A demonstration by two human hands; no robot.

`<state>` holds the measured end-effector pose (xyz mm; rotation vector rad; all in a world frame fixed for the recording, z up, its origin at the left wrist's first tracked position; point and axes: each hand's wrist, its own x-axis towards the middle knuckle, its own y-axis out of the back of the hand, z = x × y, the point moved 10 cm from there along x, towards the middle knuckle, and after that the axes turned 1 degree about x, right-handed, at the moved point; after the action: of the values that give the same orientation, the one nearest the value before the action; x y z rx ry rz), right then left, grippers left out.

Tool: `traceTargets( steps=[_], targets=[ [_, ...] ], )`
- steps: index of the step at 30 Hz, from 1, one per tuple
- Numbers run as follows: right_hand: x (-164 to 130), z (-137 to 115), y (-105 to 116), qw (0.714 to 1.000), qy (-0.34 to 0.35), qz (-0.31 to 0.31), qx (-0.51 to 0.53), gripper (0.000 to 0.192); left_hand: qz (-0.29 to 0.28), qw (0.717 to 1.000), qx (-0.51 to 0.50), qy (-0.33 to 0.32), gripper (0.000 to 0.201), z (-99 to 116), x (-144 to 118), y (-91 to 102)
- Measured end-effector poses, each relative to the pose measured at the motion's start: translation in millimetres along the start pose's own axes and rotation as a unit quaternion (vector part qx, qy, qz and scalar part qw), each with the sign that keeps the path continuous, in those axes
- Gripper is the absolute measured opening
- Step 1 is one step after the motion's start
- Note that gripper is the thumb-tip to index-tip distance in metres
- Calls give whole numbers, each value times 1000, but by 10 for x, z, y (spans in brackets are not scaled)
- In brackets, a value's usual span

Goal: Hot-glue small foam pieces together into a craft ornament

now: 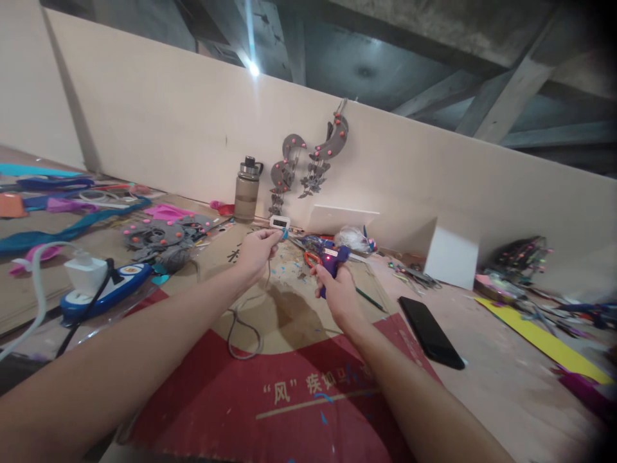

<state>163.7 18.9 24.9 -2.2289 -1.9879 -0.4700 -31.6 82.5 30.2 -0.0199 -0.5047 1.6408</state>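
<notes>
Head view shows both your arms stretched out over a sheet of cardboard (pixel 270 321) whose near part is printed red with white characters. Your right hand (pixel 340 292), just right of the frame's middle, is closed around the grip of a blue glue gun (pixel 332 260) with a small red light lit on its body; its nozzle points left, toward your other hand. Your left hand (pixel 255 252), a little left of centre, is pinched shut on a small blue piece (pixel 284 235) held at its fingertips, too small to identify. The two hands are near each other but apart, the gun's tip close to the piece. A grey cord (pixel 243 334) loops on the cardboard below your left wrist.

Right of your right forearm a black phone (pixel 430 332) lies face up on the table (pixel 506 379). At left sits a blue and white power strip (pixel 103 286) with a white plug in it. Against the back wall stands a brown water bottle (pixel 247 190), and to its right grey felt ornaments (pixel 308 157) with pink dots hang on the wall. More grey felt shapes (pixel 159 235) lie in the left middle of the frame. A white block (pixel 450 257) stands at right, a yellow sheet (pixel 544 337) beyond it.
</notes>
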Motion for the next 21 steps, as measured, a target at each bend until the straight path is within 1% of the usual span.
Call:
traceTargets(
  steps=[3, 6, 7, 8, 10, 12, 13, 15, 17, 18, 19, 20, 21],
  targets=[
    [46, 182, -52, 993, -95, -61, 33, 20, 29, 996, 59, -52, 19, 110, 43, 112],
    [-7, 383, -90, 969, -204, -138, -11, 16, 30, 988, 114, -95, 20, 218, 23, 113],
    [-32, 429, -98, 960, -225, -164, -27, 17, 30, 986, 130, -102, 21, 246, 6, 102],
    [-46, 455, -101, 955, -229, -185, -43, 20, 32, 982, 146, -113, 20, 284, -19, 88],
    [-29, 461, -89, 951, -192, -215, -110, 29, 33, 973, 176, -144, 17, 393, -90, 39],
    [17, 435, -59, 947, -126, -225, -192, 37, 23, 965, 197, -170, 12, 496, -175, -42],
    [50, 393, -30, 942, -82, -217, -241, 39, 17, 964, 202, -170, 10, 524, -213, -81],
    [106, 255, 36, 925, 2, -177, -337, 41, 6, 964, 208, -163, 9, 559, -289, -156],
    [132, 21, 101, 907, 81, -107, -399, 37, -7, 958, 225, -175, 9, 613, -376, -242],
    [125, -106, 119, 906, 110, -73, -403, 32, -17, 952, 241, -188, 10, 644, -423, -297],
    [111, -219, 133, 918, 127, -43, -374, 25, -33, 943, 260, -206, 10, 674, -473, -363],
    [88, -320, 131, 938, 140, -24, -316, 19, -51, 931, 282, -227, 10, 703, -525, -435],
    [62, -392, 110, 961, 144, -16, -237, 15, -68, 917, 303, -251, 10, 733, -580, -503]
  ],
)
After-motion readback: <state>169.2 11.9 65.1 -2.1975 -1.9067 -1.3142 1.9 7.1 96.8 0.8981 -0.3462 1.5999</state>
